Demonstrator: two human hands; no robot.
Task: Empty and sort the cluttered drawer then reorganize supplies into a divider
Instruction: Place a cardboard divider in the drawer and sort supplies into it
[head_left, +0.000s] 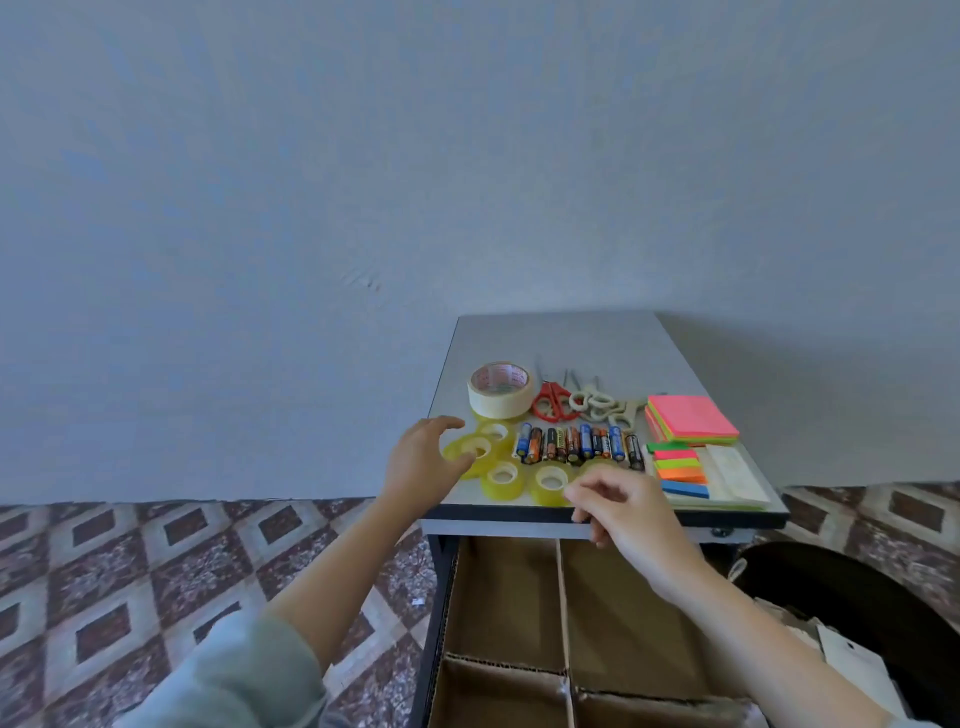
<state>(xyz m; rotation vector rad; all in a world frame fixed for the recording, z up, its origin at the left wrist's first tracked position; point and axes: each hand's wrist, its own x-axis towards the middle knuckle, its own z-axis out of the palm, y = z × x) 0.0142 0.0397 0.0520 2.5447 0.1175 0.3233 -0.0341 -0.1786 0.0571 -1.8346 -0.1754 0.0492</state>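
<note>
At the bottom centre the cardboard divider (563, 597) lies open-topped below the table (561, 338) edge, its cells bare, so filling seems about to begin. Above it the right hand (623, 514) hangs with fingers bent just beside the rolls (501, 477); I cannot tell whether it pinches anything. At mid-left the left hand (418, 465) curls thumb and fingers round the leftmost roll (467, 449), probably to lift it toward a cell. The small yellow rolls lie flat, holes up, bunched along the near edge where they cannot roll off. Behind them the batteries (576, 444) lie side by side in 1 row, each long axis running toward the top of the frame, a sorted group that is easy to scoop. To the right, flags (678, 465) and then notes (691, 418) are stacked by kind. Farther up, the scissors (550, 400) lie with handles toward the bottom and blades pointing to the top, safe to grasp. The big tape (500, 389) sits flat at their left
</note>
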